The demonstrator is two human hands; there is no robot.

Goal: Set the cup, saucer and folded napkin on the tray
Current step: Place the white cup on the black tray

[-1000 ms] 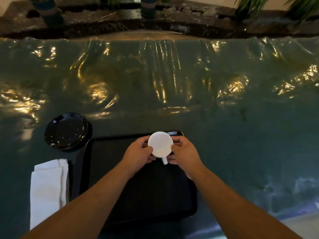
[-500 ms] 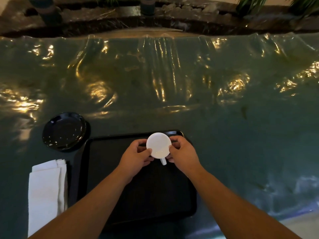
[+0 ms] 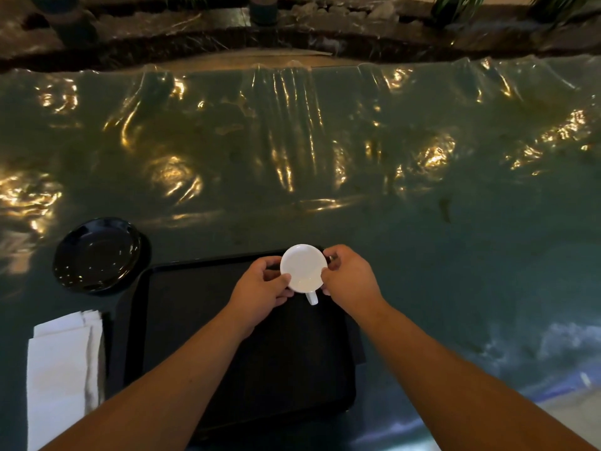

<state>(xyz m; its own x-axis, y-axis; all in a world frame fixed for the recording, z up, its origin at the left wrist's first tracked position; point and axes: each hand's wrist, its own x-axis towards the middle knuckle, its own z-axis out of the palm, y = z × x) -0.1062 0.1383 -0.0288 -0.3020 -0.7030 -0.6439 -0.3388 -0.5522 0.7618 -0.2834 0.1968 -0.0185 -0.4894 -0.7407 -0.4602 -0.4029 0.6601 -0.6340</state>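
Observation:
A white cup (image 3: 303, 267) with its handle pointing toward me is over the far right part of the black tray (image 3: 182, 320). My left hand (image 3: 260, 289) grips its left side and my right hand (image 3: 349, 279) grips its right side. I cannot tell whether the cup rests on the tray or hangs just above it. The black saucer (image 3: 97, 253) lies on the table, off the tray's far left corner. A folded white napkin (image 3: 61, 372) lies on the table left of the tray.
The table (image 3: 325, 174) is covered with a shiny, wrinkled green plastic sheet. Beyond its far edge runs a dark rock border (image 3: 292, 30) with plants. At the near right a pale strip (image 3: 569, 411) shows past the table's edge.
Both hands and the cup have stayed at the tray's far edge, shifting only slightly. Saucer and napkin have not moved.

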